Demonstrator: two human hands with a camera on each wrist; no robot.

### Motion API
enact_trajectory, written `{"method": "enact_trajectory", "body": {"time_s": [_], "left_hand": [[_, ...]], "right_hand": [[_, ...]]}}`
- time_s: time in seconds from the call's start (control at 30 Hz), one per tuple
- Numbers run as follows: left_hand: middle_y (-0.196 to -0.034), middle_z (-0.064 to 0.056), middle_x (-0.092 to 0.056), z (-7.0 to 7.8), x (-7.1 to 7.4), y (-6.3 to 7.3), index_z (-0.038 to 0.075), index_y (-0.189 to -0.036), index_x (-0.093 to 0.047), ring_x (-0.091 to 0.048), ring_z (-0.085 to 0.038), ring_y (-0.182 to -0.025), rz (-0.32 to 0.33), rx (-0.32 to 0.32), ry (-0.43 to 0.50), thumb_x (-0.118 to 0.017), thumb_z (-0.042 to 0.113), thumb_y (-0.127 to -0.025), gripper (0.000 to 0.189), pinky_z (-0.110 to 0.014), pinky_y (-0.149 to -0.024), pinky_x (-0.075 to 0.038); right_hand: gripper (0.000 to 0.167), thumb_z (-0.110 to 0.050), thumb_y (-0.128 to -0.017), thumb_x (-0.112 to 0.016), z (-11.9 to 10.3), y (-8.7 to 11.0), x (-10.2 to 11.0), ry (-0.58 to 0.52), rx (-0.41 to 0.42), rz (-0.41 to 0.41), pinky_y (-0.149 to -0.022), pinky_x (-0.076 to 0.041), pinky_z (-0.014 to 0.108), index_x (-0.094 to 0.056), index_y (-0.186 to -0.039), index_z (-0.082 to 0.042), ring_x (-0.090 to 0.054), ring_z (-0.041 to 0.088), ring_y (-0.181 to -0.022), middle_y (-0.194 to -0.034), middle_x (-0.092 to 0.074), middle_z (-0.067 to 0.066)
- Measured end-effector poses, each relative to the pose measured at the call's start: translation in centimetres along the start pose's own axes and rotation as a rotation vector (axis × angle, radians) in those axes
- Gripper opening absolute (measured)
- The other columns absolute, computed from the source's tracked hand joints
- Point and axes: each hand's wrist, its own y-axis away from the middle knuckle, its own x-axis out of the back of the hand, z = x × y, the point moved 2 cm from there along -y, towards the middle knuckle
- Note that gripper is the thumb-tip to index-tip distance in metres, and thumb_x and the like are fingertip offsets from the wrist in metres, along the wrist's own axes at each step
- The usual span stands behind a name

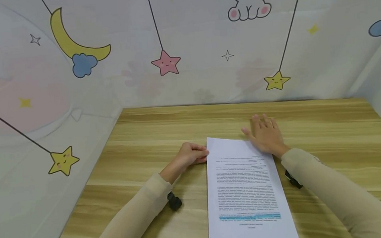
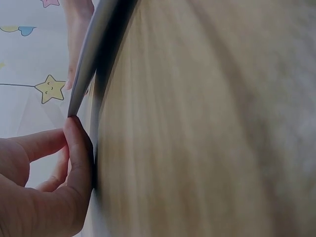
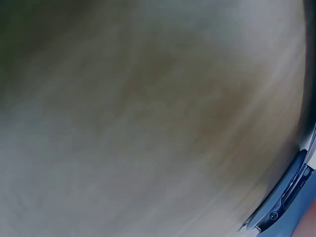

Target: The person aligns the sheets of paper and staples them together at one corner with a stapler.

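Observation:
A white printed sheet of paper (image 1: 240, 193) lies lengthwise on the wooden table, its text upside down in the head view and one line marked in blue. At its far left edge, my left hand (image 1: 193, 154) pinches the paper between thumb and fingertips. In the left wrist view, that hand (image 2: 49, 182) has its fingertips at the raised edge of the paper (image 2: 85, 74), with a dark gap beneath. My right hand (image 1: 266, 135) lies over the far right corner, palm down, its straight fingers spread beyond the far edge.
The wood-grain table (image 1: 341, 152) reaches back to a white cloth backdrop (image 1: 204, 84) printed with stars and a moon. Black wrist cameras (image 1: 174, 201) hang at both sleeves. A dark blue and black part (image 3: 284, 202) shows low in the right wrist view, the rest blurred.

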Motion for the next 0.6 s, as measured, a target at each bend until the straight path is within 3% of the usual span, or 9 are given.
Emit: {"method": "enact_trajectory", "body": {"time_s": [0.3,0.6], "left_hand": [[-0.094,-0.015,-0.070,-0.14,0.45,-0.20,-0.011,-0.109,-0.068,-0.067,-0.011,-0.068,-0.001,0.003,0.000,-0.071,-0.002,-0.091,0.021,-0.025,-0.073,-0.060],[-0.095,-0.016,-0.070,-0.01,0.04,-0.17,-0.012,-0.111,-0.067,-0.068,-0.011,-0.069,-0.021,0.014,0.015,-0.070,-0.004,-0.091,0.022,-0.026,-0.074,-0.060]], "right_hand": [[0.091,-0.067,-0.100,-0.011,-0.11,-0.43,-0.58,0.016,0.004,0.000,-0.118,0.012,0.056,-0.009,-0.157,0.005,0.002,0.043,-0.149,-0.162,-0.008,0.024],[0.089,-0.066,-0.102,-0.019,0.07,-0.09,-0.18,0.018,0.006,0.037,-0.119,0.008,0.057,-0.009,-0.157,0.003,0.002,0.047,-0.147,-0.161,-0.003,0.030]]}}
